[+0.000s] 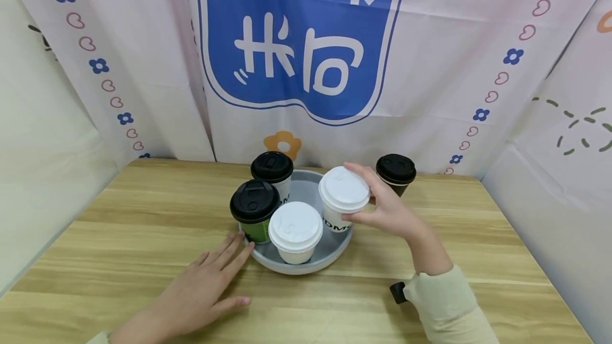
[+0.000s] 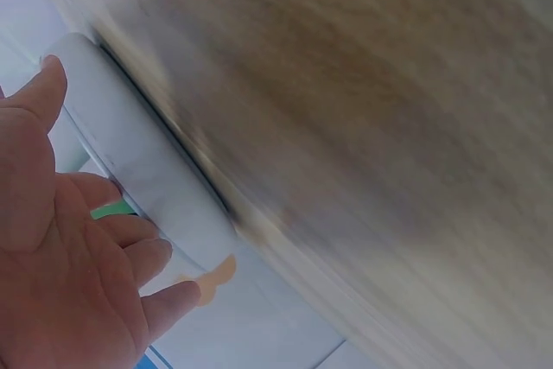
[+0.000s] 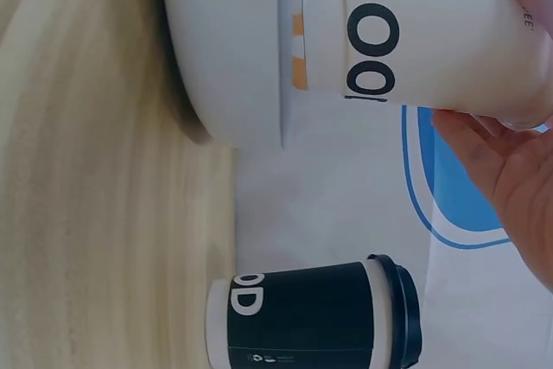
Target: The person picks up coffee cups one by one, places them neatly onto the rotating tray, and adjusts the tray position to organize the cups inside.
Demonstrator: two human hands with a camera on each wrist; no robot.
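My right hand grips a white paper cup near its white lid, over the right side of a round grey tray. In the right wrist view, this cup has dark lettering, and its base shows a little above the tray's rim. My left hand lies at the tray's left edge, fingers extended and apart, fingertips by the rim. Beside those fingertips stands a green cup with a black lid. On the tray too are a shorter white-lidded cup in front and a black-lidded white cup behind.
A dark cup with a black lid stands on the wooden table right of the tray, partly behind my right hand. A printed cloth hangs along the table's back edge. Pale panels flank both sides.
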